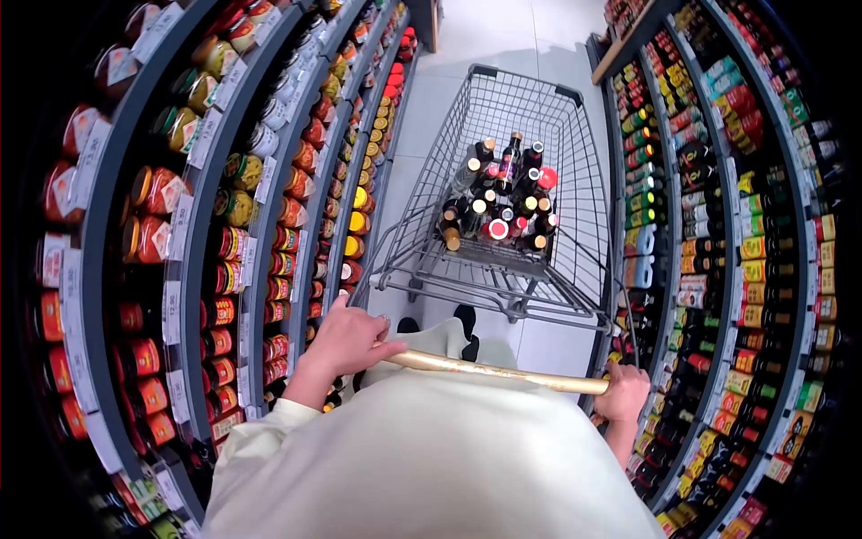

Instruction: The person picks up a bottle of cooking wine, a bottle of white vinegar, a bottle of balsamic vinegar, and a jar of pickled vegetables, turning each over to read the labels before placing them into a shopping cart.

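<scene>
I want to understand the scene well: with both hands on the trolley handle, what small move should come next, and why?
Probably a gentle push straight ahead. The left hand and right hand both grip the gold handle, the cart already carries upright bottles, and the floor ahead looks free. The shelves stand close on both sides, so steering straight seems wise.

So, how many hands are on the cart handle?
2: the left hand grips the cart handle at its left end, the right hand at its right end.
</scene>
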Action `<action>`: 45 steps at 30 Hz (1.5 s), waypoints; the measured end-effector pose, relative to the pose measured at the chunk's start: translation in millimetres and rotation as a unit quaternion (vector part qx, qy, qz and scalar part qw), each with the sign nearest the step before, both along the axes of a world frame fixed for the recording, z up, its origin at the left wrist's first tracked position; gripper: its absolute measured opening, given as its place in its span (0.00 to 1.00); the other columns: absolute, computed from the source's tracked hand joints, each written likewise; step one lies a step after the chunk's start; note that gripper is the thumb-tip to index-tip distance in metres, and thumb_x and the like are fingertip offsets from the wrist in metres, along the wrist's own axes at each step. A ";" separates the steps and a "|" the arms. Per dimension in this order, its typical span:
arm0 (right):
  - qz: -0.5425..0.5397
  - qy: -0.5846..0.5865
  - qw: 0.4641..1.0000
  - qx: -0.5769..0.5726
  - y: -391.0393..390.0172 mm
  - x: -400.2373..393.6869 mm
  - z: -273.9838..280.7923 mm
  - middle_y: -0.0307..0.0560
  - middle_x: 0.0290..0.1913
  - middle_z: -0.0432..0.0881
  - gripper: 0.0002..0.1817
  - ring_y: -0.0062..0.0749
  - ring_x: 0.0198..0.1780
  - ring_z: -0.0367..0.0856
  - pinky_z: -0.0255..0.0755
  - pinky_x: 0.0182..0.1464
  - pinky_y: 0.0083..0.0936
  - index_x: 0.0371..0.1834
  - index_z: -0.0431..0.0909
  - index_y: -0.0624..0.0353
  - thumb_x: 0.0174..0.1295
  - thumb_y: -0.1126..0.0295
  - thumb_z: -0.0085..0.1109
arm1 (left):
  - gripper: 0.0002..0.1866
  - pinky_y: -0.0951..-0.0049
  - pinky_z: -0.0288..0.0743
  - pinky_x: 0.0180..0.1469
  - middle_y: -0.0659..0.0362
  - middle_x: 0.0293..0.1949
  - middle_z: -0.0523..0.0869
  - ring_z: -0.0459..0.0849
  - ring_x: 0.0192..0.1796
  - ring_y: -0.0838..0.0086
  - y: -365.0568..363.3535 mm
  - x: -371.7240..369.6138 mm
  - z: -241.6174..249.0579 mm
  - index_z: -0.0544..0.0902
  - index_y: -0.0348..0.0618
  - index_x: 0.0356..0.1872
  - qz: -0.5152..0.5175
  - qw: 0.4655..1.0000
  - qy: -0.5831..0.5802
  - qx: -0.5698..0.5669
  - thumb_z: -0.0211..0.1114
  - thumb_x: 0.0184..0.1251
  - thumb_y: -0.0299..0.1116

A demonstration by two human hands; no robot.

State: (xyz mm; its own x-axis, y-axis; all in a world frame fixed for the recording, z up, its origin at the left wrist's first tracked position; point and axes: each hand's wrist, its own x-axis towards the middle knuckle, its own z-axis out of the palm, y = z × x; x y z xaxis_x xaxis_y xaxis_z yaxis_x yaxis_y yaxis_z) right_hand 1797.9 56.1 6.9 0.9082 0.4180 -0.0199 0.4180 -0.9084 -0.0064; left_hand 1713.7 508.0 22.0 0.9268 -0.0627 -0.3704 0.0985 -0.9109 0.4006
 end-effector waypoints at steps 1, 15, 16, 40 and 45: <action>-0.001 0.004 1.000 0.007 -1.1 2.0 0.5 0.44 0.19 0.76 0.07 0.44 0.26 0.77 0.66 0.32 0.39 0.21 0.76 0.53 0.39 0.67 0.66 | 0.24 0.58 0.63 0.54 0.56 0.18 0.80 0.81 0.30 0.60 -1.5 2.5 6.5 0.83 0.46 0.22 -0.014 1.000 0.013 0.007 0.62 0.59 0.58; -0.019 0.021 0.998 -0.050 0.5 38.2 -9.9 0.42 0.24 0.83 0.14 0.38 0.32 0.82 0.69 0.41 0.37 0.31 0.86 0.48 0.36 0.64 0.63 | 0.34 0.54 0.58 0.68 0.55 0.25 0.84 0.84 0.39 0.60 1.5 20.2 -12.6 0.86 0.48 0.32 0.006 0.995 -0.073 0.064 0.52 0.59 0.71; -0.017 0.023 0.998 -0.061 1.1 42.3 -9.2 0.42 0.24 0.83 0.14 0.38 0.32 0.82 0.69 0.41 0.36 0.31 0.87 0.48 0.37 0.64 0.62 | 0.33 0.55 0.59 0.67 0.55 0.25 0.85 0.84 0.39 0.61 -2.2 23.4 -12.3 0.86 0.48 0.30 0.029 0.996 -0.049 0.072 0.48 0.64 0.69; -0.026 0.015 1.000 -0.009 50.3 165.9 -11.0 0.48 0.29 0.85 0.15 0.44 0.35 0.84 0.75 0.40 0.39 0.35 0.86 0.47 0.40 0.68 0.63 | 0.22 0.60 0.71 0.43 0.53 0.20 0.81 0.79 0.31 0.55 41.6 132.5 -30.4 0.82 0.43 0.21 0.134 0.970 -0.205 0.014 0.61 0.63 0.52; -0.041 0.026 0.999 -0.012 65.6 197.1 -8.4 0.48 0.29 0.85 0.13 0.45 0.35 0.84 0.76 0.40 0.39 0.35 0.86 0.48 0.43 0.67 0.62 | 0.20 0.61 0.71 0.38 0.55 0.20 0.81 0.79 0.29 0.58 54.4 165.3 -36.4 0.83 0.43 0.22 0.143 0.969 -0.203 0.006 0.64 0.60 0.50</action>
State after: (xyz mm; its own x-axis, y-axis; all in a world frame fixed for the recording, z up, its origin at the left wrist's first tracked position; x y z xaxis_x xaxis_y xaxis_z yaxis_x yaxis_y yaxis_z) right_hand 1994.9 121.7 -1.5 0.9365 0.3419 -0.0782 0.3427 -0.9394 -0.0037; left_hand 1879.0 562.5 -14.4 0.9752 0.2196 0.0287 0.1838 -0.8747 0.4484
